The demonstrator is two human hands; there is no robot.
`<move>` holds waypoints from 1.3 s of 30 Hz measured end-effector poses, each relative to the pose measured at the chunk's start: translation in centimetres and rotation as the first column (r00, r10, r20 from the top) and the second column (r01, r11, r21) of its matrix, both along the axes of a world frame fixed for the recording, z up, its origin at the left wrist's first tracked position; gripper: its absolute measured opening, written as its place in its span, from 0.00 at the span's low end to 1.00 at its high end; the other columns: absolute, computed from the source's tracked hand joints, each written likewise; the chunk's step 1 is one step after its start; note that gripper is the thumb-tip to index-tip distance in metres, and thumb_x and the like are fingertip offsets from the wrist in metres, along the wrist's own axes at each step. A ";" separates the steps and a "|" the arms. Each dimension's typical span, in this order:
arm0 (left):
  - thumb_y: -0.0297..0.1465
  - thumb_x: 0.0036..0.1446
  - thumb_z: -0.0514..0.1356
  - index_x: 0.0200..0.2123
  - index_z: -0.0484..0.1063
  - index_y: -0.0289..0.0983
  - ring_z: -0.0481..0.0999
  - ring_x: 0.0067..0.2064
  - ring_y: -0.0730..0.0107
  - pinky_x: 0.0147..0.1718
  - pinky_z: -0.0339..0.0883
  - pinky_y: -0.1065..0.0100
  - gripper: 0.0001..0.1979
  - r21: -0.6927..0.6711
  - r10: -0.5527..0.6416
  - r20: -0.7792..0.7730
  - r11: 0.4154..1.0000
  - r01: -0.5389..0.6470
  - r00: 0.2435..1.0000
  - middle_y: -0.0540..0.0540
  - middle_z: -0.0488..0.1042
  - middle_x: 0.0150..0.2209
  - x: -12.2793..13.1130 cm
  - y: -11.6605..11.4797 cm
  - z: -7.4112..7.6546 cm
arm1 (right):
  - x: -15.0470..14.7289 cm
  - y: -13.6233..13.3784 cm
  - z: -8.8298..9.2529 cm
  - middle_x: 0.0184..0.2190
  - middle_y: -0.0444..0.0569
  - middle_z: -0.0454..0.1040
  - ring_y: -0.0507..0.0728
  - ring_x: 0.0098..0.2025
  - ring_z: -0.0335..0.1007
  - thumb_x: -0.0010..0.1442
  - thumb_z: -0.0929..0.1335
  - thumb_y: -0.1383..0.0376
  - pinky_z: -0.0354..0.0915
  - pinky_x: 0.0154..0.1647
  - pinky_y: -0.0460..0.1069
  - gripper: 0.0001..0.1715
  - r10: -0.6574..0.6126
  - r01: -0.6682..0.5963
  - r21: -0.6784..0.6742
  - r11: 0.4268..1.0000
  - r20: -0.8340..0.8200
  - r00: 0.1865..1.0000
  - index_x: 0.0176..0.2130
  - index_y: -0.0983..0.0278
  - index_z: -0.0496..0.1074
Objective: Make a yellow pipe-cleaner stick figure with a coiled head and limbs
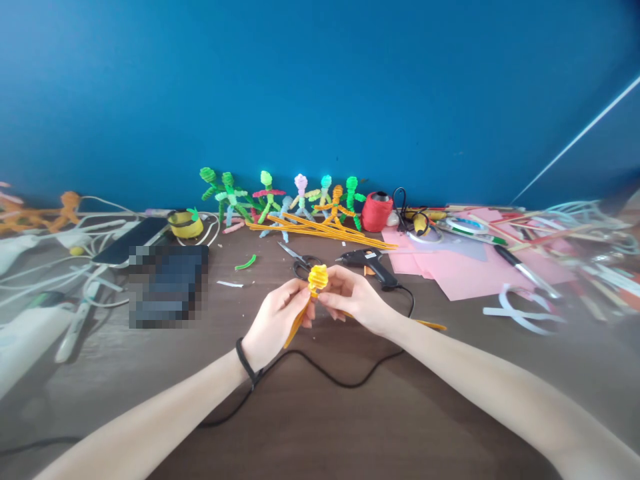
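Both my hands meet at the middle of the table around a yellow pipe cleaner [318, 277] wound into a ridged, rounded coil at its top. My left hand [276, 319], with a dark band at the wrist, pinches the base of the coil. An orange-yellow tail hangs below its fingers. From the other side, my right hand [359, 301] closes thumb and fingers on the piece just under the coil. Scissors [301, 265] lie right behind it, partly hidden by the coil. A black glue gun [373, 265] rests just beyond my right hand.
Several pipe cleaner figures [301, 193] stand along the blue wall, behind a bundle of orange pipe cleaners [325, 230]. A red spool [377, 212] and pink paper [460, 270] are at right. Phones, cables and a yellow roll [186, 225] lie left. A black cord [345, 385] crosses in front.
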State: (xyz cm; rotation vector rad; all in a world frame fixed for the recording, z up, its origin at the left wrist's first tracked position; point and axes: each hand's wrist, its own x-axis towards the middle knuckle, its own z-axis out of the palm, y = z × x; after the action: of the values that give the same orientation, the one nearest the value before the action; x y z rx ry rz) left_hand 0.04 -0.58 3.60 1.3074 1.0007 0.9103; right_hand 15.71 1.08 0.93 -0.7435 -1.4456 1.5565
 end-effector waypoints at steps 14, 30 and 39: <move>0.28 0.53 0.54 0.24 0.65 0.33 0.56 0.18 0.82 0.20 0.53 0.75 0.07 -0.346 -0.178 0.500 0.856 0.384 0.848 0.52 0.61 0.17 -0.5 0.6 -0.3 | 0.4 0.3 -0.2 0.23 0.41 0.65 0.45 0.19 0.59 0.50 0.68 0.60 0.55 0.18 0.41 0.14 0.043 -0.043 0.010 0.999 -0.015 0.999 0.35 0.65 0.65; 0.36 0.49 0.57 0.30 0.63 0.36 0.70 0.22 0.73 0.20 0.63 0.72 0.10 0.040 0.069 -0.063 0.997 -0.067 0.996 0.51 0.69 0.23 0.2 0.1 -0.5 | 0.0 -0.1 0.1 0.25 0.41 0.66 0.45 0.16 0.60 0.50 0.68 0.60 0.56 0.14 0.41 0.14 -0.034 0.034 0.009 0.999 0.000 0.999 0.35 0.64 0.62; 0.32 0.47 0.59 0.30 0.71 0.37 0.73 0.26 0.69 0.27 0.63 0.72 0.06 0.189 0.120 -0.142 0.978 -0.092 0.982 0.48 0.74 0.26 -0.2 -0.1 -0.2 | -0.4 -0.3 0.1 0.23 0.40 0.66 0.44 0.15 0.59 0.50 0.68 0.61 0.55 0.12 0.41 0.14 -0.058 0.056 0.041 0.998 0.030 0.998 0.35 0.64 0.61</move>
State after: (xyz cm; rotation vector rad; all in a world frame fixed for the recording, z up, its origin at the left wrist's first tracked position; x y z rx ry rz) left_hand -0.17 -0.68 3.42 1.5071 1.1368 1.0137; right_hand 15.35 0.74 1.06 -0.7819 -1.4617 1.4745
